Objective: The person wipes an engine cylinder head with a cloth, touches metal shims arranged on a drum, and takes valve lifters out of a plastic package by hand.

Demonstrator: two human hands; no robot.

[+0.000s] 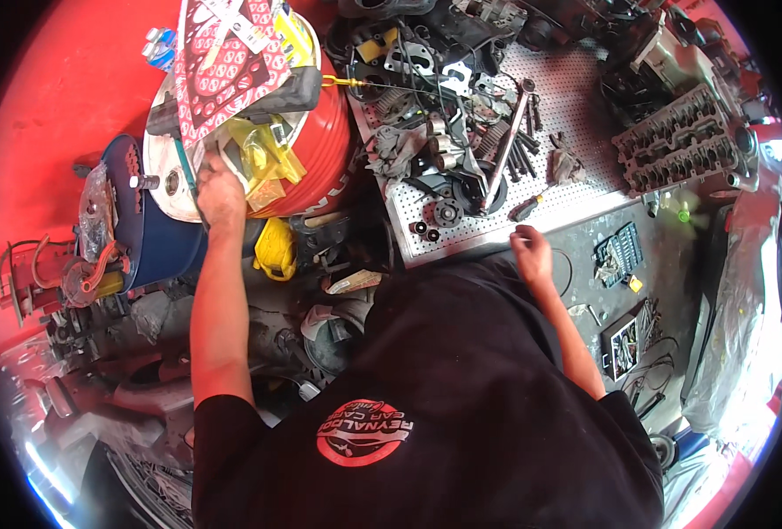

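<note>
My left hand [221, 196] reaches over the white top of a drum [157, 196], beside clear and yellow plastic packets [263, 159]. Its fingertips are partly hidden there, so I cannot make out a grip. A thin teal strip [186, 169] runs along the hand's left side. Above it, a red-and-white printed sheet with a gasket shape [223, 84] leans across a dark block [294, 93]. My right hand [533, 257] is at the workbench's front edge, fingers curled, with nothing visible in them. A screwdriver [526, 208] lies on the bench just beyond it.
The perforated metal bench [558, 97] carries a long wrench [507, 145], bolts, a pulley [448, 212] and gaskets. A cylinder head [677, 141] sits at the right. On the floor are a socket set [618, 254] and a yellow container [275, 249]. A blue drum [169, 242] stands left.
</note>
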